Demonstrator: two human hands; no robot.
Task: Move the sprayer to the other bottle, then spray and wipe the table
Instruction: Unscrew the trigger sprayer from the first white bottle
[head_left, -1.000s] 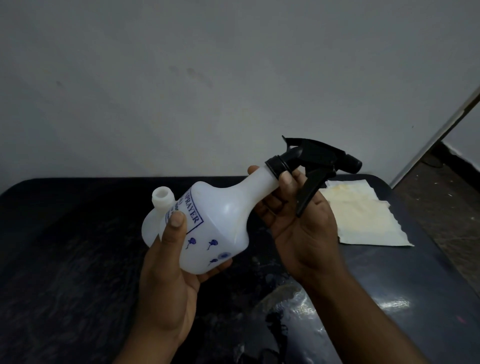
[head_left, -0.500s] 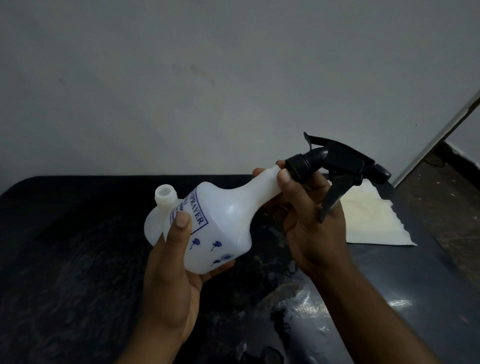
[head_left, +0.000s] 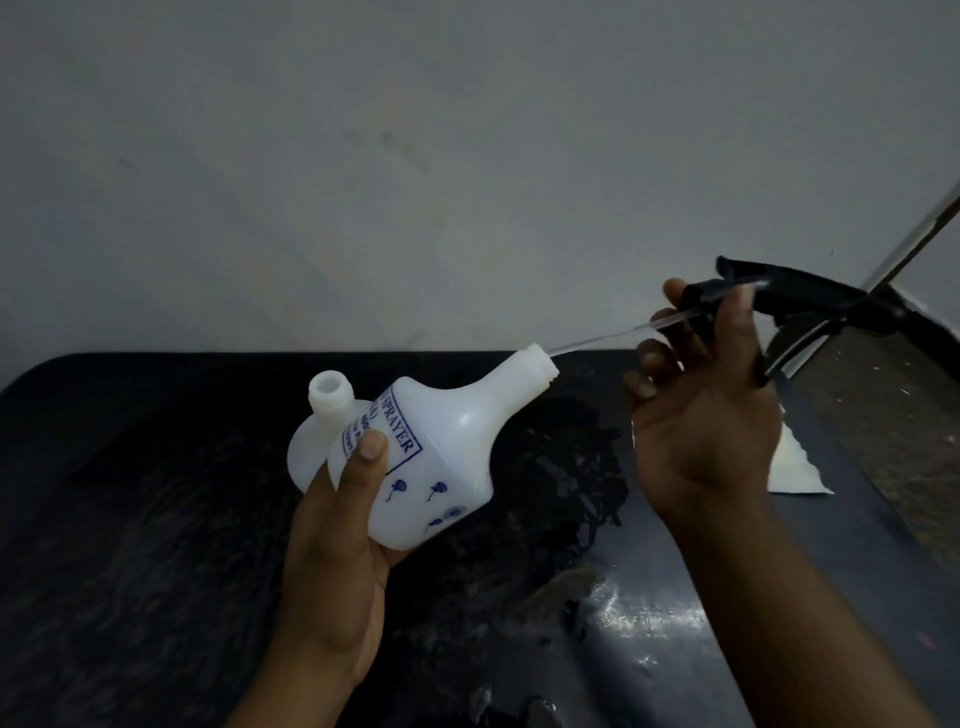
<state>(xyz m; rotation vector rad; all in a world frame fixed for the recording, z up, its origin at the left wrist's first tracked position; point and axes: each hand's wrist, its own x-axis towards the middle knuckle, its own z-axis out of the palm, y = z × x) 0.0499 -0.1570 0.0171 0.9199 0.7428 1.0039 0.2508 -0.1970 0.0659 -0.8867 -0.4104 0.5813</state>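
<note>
My left hand (head_left: 337, 551) grips a white bottle with blue print (head_left: 447, 447), tilted with its bare threaded neck pointing up and right. Behind it stands a second white bottle (head_left: 324, 410), upright on the table with an uncapped neck, mostly hidden. My right hand (head_left: 706, 415) holds the black trigger sprayer (head_left: 795, 301) up and to the right of the tilted bottle. The sprayer's clear dip tube (head_left: 623, 332) still reaches into that bottle's neck.
The dark glossy table (head_left: 156, 545) has wet patches near its middle and front. A pale cloth (head_left: 795, 467) lies at the right edge, partly behind my right hand. A grey wall rises behind the table; floor shows at the far right.
The sprayer has come off the tilted bottle. My right hand has pulled it up and to the right, drawing the dip tube most of the way out. The left hand holds the bottle steady.
</note>
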